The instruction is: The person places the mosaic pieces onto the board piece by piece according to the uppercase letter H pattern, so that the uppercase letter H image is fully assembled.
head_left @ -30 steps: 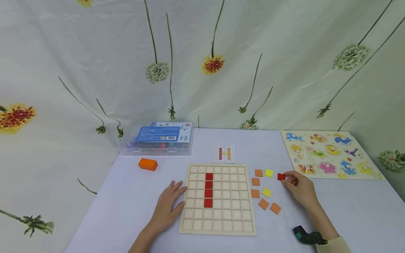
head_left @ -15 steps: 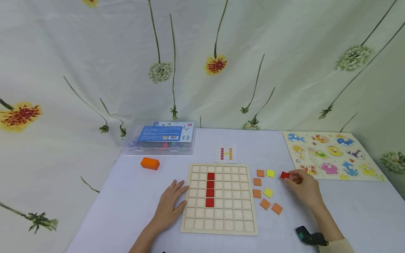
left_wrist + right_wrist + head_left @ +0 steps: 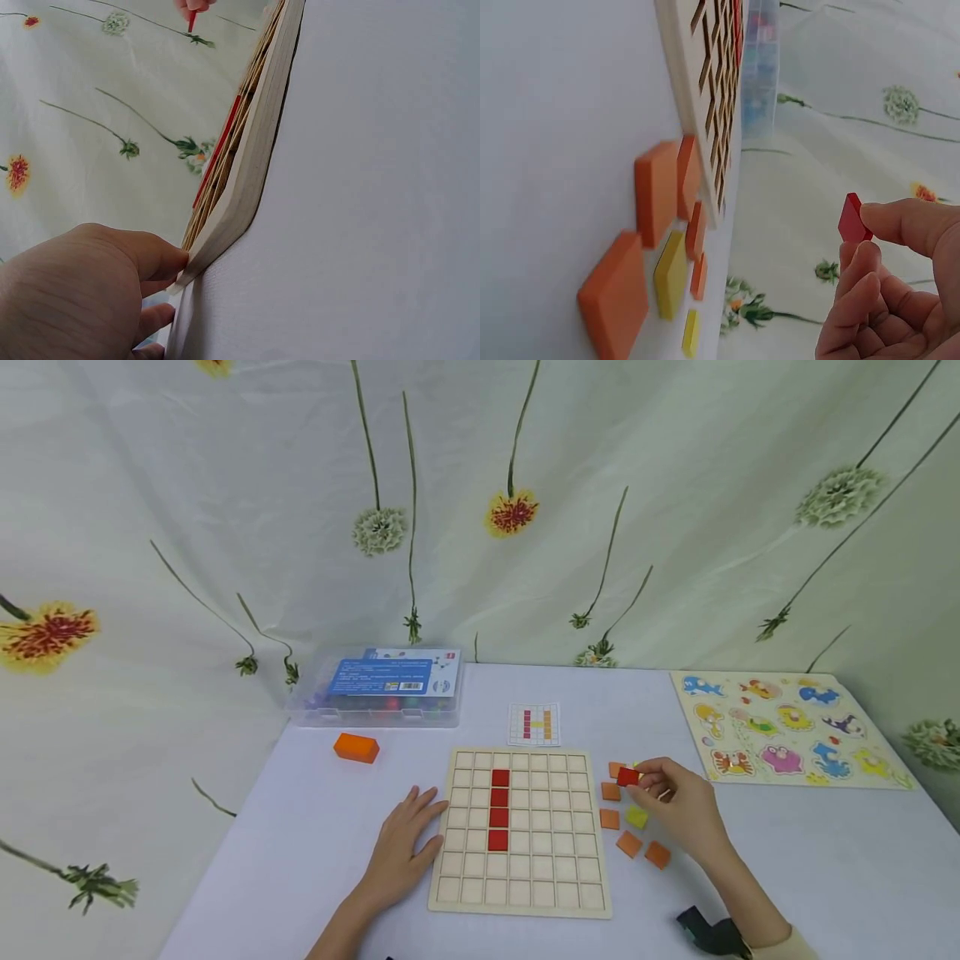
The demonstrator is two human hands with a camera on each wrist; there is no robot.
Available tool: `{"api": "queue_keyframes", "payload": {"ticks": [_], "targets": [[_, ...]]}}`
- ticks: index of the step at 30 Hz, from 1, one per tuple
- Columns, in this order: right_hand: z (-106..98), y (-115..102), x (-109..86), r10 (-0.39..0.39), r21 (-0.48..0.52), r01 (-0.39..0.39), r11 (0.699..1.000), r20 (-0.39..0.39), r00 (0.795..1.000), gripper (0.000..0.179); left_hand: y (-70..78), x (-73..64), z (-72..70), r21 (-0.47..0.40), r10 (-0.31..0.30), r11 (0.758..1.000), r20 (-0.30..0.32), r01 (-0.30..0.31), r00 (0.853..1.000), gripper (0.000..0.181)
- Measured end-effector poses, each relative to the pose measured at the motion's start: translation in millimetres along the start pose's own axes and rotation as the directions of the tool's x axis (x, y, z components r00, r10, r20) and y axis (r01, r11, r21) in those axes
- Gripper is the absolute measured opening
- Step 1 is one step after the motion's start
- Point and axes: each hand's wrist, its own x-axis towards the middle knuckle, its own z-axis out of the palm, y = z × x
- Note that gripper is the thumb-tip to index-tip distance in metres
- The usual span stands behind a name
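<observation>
My right hand (image 3: 686,806) pinches a red square tile (image 3: 627,777) between thumb and fingertips, above the loose tiles. In the right wrist view the red tile (image 3: 853,219) is lifted off the table and tilted. My left hand (image 3: 405,843) rests with extended fingers along the left edge of the wooden grid board (image 3: 517,903); in the left wrist view, thumb and fingers touch the board's edge (image 3: 255,180). A column of several red tiles (image 3: 498,817) lies in the third column of the grid. Right of the board are several orange tiles (image 3: 609,819) and yellow tiles (image 3: 637,817), one yellow mostly hidden.
A small pattern card (image 3: 534,725) lies behind the board. At the back left stands a clear plastic box (image 3: 375,689), with an orange block (image 3: 356,747) before it. An animal puzzle board (image 3: 795,727) lies at the back right. A dark wrist strap (image 3: 712,933) is on the right forearm.
Holding the red tile, my right hand has lifted it from the table at the right and moved left, over the loose tiles. My left hand stays at the board's edge.
</observation>
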Motion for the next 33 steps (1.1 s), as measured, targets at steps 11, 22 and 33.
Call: {"api": "queue_keyframes", "payload": {"ticks": [11,22,33], "targets": [[39.6,-40.1,-15.8,-0.139,0.175,0.107,0.979,0.181,0.974,0.022,-0.3,-1.2,1.3,-0.005,0.005,1.0,0.001,-0.005,1.0,0.046],[86.6,-59.0,-31.4,-0.288,0.264,0.201,0.943,0.35,0.891,0.018,1.9,-1.4,1.0,0.026,0.034,0.999,-0.028,-0.033,0.999,0.045],[108.2,-62.3,-35.7,-0.256,0.297,0.127,0.946,0.453,0.854,0.019,1.2,0.2,-0.1,0.036,0.043,0.998,-0.036,-0.042,0.998,0.046]]}}
